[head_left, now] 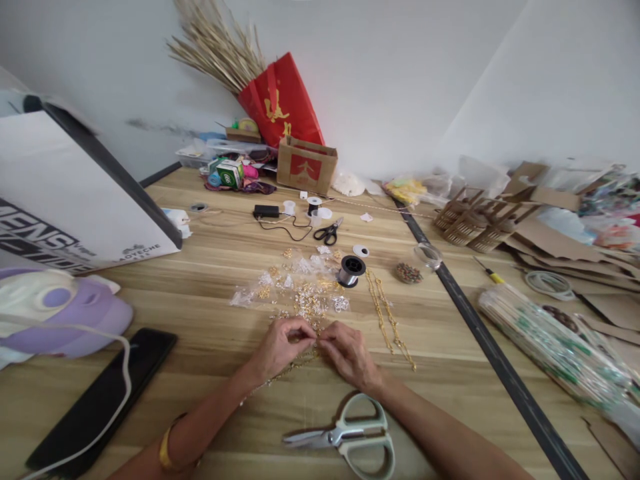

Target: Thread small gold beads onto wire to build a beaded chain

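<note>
My left hand [281,348] is closed in a pinch, its fingertips almost meeting those of my right hand [349,352], which pinches too. A thin gold beaded chain [295,365] trails from the left fingertips, passing beneath that hand toward the lower left. Whatever the right fingers grip is too small to make out. Just beyond the fingertips lies a spread of small gold and clear beads and findings [311,300], some in little plastic bags. A spool of silvery wire [351,270] stands behind it. To the right lies a gold chain necklace [387,313].
Large pale-handled scissors [361,437] lie between my forearms. Farther back are black scissors [329,231] and a bowl of coloured beads [409,272]. A black phone-like slab [103,403] and white box [75,193] occupy the left; wrapped sticks [555,347] and small baskets [470,223] the right.
</note>
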Demonstrator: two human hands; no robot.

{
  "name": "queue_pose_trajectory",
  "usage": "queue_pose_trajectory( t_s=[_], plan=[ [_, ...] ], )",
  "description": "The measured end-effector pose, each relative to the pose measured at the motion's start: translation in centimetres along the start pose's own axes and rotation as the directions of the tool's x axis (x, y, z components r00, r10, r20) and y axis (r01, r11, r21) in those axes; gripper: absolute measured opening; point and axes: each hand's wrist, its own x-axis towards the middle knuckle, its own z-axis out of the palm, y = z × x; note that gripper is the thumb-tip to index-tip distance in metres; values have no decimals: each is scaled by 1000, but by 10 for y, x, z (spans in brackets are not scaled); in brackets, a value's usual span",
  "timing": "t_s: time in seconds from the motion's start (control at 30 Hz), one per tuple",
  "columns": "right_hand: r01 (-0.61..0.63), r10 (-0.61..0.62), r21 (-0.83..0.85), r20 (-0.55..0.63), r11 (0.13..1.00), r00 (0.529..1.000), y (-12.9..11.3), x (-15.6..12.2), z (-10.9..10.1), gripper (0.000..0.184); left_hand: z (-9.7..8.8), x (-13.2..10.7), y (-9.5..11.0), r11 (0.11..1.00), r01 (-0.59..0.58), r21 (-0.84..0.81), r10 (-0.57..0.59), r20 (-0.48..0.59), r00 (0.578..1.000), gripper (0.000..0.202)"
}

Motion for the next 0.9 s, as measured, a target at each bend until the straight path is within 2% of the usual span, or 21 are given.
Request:
queue_pose_trajectory(
  t_s=[0.23, 0.37, 0.53, 0.9],
  plan=[
    [5, -5, 2, 13, 1000, 1000, 0, 0, 0, 13, -1, 1, 0, 1000, -7, -15, 7, -5, 1000, 5],
    [7, -7, 11, 19, 1000, 1000, 0, 0, 0, 12, -1, 1, -1, 993, 72, -97, -72, -5, 997, 2],
    [-35, 35, 11, -1, 999, 999, 3, -3, 2, 11, -1, 2, -1, 964, 156, -214, -160, -2, 987, 15],
    [-5, 5, 1, 30, 1000, 1000, 4, -2, 3, 10, -3, 3, 4, 960, 156, -231, -158, 11, 987, 14]
  ],
)
